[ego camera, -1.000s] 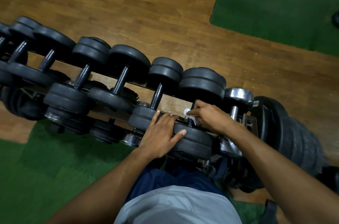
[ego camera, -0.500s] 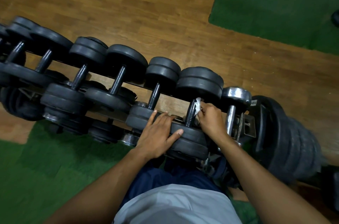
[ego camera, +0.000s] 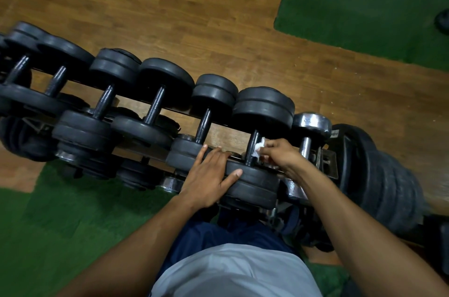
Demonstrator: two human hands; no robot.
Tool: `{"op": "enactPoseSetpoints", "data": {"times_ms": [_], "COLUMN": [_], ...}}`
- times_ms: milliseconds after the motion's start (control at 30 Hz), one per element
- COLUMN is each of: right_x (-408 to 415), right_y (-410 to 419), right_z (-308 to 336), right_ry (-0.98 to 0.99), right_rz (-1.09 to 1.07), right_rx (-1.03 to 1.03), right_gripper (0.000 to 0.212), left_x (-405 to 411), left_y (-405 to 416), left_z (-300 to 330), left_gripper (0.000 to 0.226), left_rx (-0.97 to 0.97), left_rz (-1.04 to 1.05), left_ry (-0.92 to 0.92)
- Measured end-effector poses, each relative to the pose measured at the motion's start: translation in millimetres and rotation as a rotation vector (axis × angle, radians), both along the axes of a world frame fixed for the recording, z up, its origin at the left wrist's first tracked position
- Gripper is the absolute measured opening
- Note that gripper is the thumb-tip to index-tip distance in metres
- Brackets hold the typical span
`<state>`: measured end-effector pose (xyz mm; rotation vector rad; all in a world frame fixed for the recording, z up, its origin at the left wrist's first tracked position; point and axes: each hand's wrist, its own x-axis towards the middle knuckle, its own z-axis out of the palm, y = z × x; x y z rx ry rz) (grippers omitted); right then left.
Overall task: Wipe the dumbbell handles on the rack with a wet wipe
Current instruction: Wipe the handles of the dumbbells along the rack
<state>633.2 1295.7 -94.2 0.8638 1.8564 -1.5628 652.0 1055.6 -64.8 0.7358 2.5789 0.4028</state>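
While I lean over the rack [ego camera: 325, 163]: gym floor, dumbbell row.
Right hand [ego camera: 279, 153]: my grip pinches the wet wipe [ego camera: 258, 149] against the black handle [ego camera: 252, 148].
Left hand [ego camera: 211, 175]: released, flat, steadying the near plate [ego camera: 255, 182].
Best practice: wrap the wipe round, stroke full length.
Since a moment ago: wipe sits lower on the handle; left hand unmoved.

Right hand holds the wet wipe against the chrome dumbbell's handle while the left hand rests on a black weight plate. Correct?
No: the head view shows the right hand pressing the wet wipe against the black dumbbell's handle; the chrome dumbbell sits untouched beside it. The left hand does rest on a black plate.
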Motion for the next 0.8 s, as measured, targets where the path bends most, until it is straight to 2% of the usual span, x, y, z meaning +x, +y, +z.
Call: {"op": "enactPoseSetpoints", "data": {"times_ms": [33,67,233,333,467,600,800], "right_x": [3.8,6.7,2.8,-1.7,7.1,14.0,5.3], "right_y": [0.2,0.8,3.0,-1.5,-12.4,-9.8,-12.8], "right_z": [0.1,-4.8,-22.0,-28.3,-20.4,-13.5,-0.2], "right_ry": [-0.033,-0.054,-0.104,-0.055,-0.128,-0.184,-0.225], "right_rz": [0.027,0.037,-0.058,-0.143,0.008,0.138,0.148], "right_rx": [-0.039,-0.067,-0.063,-0.075,-0.027,-0.022,0.005], "right_gripper": [0.007,0.007,0.033,0.033,0.026,0.042,0.023], "left_x": [-0.1,-0.3,-0.2,-0.3,0.1,0.0,-0.2], "left_y": [0.0,-0.2,-1.0,-0.6,-0.4,-0.3,0.4], "left_z": [0.0,-0.2,-0.6,-0.4,0.2,0.7,1.4], "left_gripper": [0.088,0.088,0.088,0.088,0.088,0.089,0.088], "left_rx": [-0.002,-0.004,0.005,0.012,0.022,0.016,0.005], "left_rz": [-0.001,-0.002,-0.003,0.004,0.010,0.011,0.005], "left_ry": [0.003,0.004,-0.005,-0.002,0.005,0.004,0.001]}}
